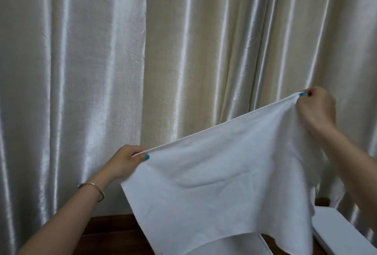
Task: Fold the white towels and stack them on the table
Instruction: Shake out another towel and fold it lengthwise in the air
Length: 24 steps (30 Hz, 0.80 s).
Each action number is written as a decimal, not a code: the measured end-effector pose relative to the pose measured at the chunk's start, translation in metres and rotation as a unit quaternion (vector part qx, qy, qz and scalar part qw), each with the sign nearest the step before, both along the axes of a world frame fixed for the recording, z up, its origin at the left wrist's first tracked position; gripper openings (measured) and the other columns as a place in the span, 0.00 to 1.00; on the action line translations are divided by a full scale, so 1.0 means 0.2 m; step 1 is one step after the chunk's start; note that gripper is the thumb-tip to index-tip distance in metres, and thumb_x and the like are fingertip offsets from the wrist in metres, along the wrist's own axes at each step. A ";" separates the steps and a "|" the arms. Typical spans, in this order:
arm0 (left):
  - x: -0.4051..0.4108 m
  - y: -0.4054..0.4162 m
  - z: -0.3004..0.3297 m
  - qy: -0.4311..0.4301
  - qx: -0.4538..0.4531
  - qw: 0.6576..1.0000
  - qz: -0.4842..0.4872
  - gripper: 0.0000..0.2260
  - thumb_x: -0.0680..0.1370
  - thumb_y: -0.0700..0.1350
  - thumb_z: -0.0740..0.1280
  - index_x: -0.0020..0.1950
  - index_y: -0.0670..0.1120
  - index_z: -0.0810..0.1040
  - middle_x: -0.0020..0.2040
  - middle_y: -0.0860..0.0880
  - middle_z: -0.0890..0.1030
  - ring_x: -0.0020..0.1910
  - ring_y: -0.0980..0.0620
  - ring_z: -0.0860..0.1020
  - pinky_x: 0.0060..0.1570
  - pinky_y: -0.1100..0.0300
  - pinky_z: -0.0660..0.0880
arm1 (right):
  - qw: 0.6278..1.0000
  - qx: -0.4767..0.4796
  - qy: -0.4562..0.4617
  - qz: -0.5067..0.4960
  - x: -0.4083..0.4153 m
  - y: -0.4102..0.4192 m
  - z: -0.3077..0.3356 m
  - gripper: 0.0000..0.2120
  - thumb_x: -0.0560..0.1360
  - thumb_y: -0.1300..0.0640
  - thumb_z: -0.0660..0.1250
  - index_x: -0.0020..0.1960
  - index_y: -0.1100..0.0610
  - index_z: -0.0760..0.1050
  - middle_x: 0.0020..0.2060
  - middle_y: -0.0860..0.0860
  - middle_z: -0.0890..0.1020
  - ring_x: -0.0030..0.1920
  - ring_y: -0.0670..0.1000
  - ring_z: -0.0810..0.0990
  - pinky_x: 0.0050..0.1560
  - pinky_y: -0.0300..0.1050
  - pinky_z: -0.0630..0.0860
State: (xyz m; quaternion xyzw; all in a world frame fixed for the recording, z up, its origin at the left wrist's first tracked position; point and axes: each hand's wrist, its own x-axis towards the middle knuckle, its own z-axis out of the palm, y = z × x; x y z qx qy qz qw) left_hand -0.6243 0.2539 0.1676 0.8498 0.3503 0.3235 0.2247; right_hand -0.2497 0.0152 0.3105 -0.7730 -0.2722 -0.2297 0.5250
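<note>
A white towel [220, 173] hangs spread in the air in front of me, its top edge stretched taut and sloping up to the right. My left hand [128, 159] pinches its lower left corner, and my right hand [316, 110] pinches the higher right corner. The cloth's bottom edge drapes over more white towel fabric [234, 244] lying below it. At the lower right, a stack of folded white towels [342, 232] rests on the dark wooden table [114, 232].
A shiny cream curtain [142, 50] fills the whole background right behind the table. A thin bracelet [95, 189] circles my left wrist.
</note>
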 end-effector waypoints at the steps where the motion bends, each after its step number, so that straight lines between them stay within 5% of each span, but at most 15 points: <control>1: -0.01 0.00 0.00 -0.010 -0.011 1.000 -0.005 0.11 0.78 0.40 0.67 0.37 0.50 0.82 0.35 0.55 0.81 0.35 0.59 0.77 0.34 0.71 0.68 | 1.000 -0.029 -0.005 -0.007 0.02 -0.02 -0.02 0.16 0.73 0.64 0.58 0.57 0.61 0.77 0.55 0.65 0.79 0.57 0.65 0.76 0.56 0.53 0.73; 5: -0.05 -0.01 0.04 -0.042 -0.078 0.996 -0.006 0.09 0.80 0.42 0.64 0.46 0.45 0.83 0.44 0.46 0.83 0.41 0.53 0.78 0.41 0.63 0.72 | 0.986 -0.146 -0.072 0.035 0.05 -0.04 -0.09 0.13 0.73 0.68 0.61 0.57 0.67 0.76 0.55 0.68 0.79 0.56 0.66 0.76 0.54 0.52 0.71; 9: -0.02 -0.02 0.15 -0.033 -0.098 0.992 0.071 0.11 0.75 0.46 0.70 0.37 0.40 0.82 0.34 0.45 0.79 0.33 0.51 0.75 0.34 0.61 0.69 | 0.953 -0.264 -0.144 0.043 0.08 -0.04 -0.16 0.11 0.76 0.62 0.65 0.50 0.71 0.79 0.54 0.69 0.77 0.57 0.66 0.74 0.57 0.51 0.69; 12: 0.04 -0.05 0.26 -0.062 -0.120 0.982 0.128 0.12 0.72 0.46 0.71 0.32 0.45 0.75 0.31 0.46 0.70 0.32 0.50 0.68 0.34 0.59 0.64 | 0.925 -0.368 -0.097 0.002 0.08 -0.04 -0.19 0.13 0.79 0.51 0.62 0.51 0.60 0.78 0.57 0.64 0.72 0.55 0.65 0.75 0.56 0.53 0.71; 15: 0.09 -0.11 0.35 -0.115 -0.187 0.965 0.145 0.08 0.71 0.46 0.72 0.36 0.45 0.77 0.33 0.45 0.74 0.31 0.49 0.72 0.31 0.60 0.67 | 0.899 -0.421 -0.098 -0.064 0.05 -0.03 -0.22 0.10 0.80 0.49 0.57 0.52 0.50 0.76 0.57 0.59 0.77 0.56 0.62 0.77 0.54 0.52 0.70; 19: 0.20 -0.18 0.45 -0.169 -0.256 0.946 0.104 0.13 0.72 0.49 0.74 0.45 0.40 0.79 0.41 0.44 0.81 0.37 0.49 0.79 0.37 0.59 0.73 | 0.918 -0.392 -0.065 0.000 0.01 0.04 -0.27 0.09 0.80 0.54 0.55 0.51 0.51 0.74 0.50 0.58 0.80 0.47 0.60 0.81 0.44 0.48 0.74; 22: 0.29 -0.25 0.50 -0.211 -0.314 0.925 0.036 0.10 0.76 0.46 0.71 0.43 0.39 0.77 0.38 0.45 0.81 0.34 0.51 0.81 0.33 0.62 0.77 | 0.952 -0.259 0.081 0.142 -0.07 0.10 -0.27 0.07 0.79 0.55 0.61 0.45 0.58 0.73 0.37 0.56 0.75 0.33 0.56 0.77 0.22 0.42 0.75; 24: 0.35 -0.30 0.52 -0.229 -0.362 0.903 -0.029 0.07 0.78 0.41 0.67 0.42 0.39 0.76 0.32 0.47 0.81 0.29 0.56 0.80 0.29 0.66 0.77 | 0.944 -0.174 0.173 0.221 -0.14 0.13 -0.25 0.08 0.78 0.57 0.66 0.41 0.56 0.72 0.34 0.54 0.73 0.31 0.51 0.73 0.18 0.35 0.70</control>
